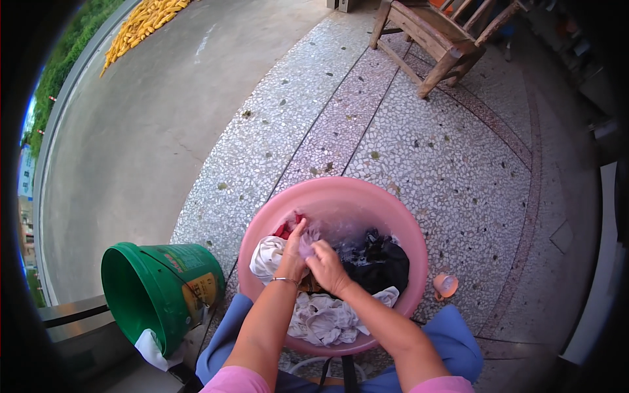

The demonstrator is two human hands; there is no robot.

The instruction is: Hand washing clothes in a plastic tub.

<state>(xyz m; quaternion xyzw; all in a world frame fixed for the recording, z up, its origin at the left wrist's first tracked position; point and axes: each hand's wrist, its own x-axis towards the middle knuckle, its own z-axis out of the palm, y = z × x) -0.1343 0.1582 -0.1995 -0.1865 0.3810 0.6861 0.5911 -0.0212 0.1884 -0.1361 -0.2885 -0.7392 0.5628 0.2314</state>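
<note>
A large pink plastic basin (334, 184) holds wet clothes and soapy water. My left hand (295, 248), with a bracelet at the wrist, is over the left half of the basin. My right hand (325, 265) grips a small pale lilac cloth (309, 241), which lies against my left hand's palm; whether the left fingers close on it is not plain. White cloth (267, 256) is beside my left hand, with a red cloth (282, 231) behind it. Black clothing (381, 270) fills the right side, and crumpled whitish cloth (322, 319) lies at the near side.
A green plastic bucket (132, 294) lies tipped at the left, a white cloth (152, 348) at its rim. A small orange cup (445, 286) is on the terrazzo floor at the right. A wooden chair (432, 34) and a heap of corn cobs (142, 24) are farther off.
</note>
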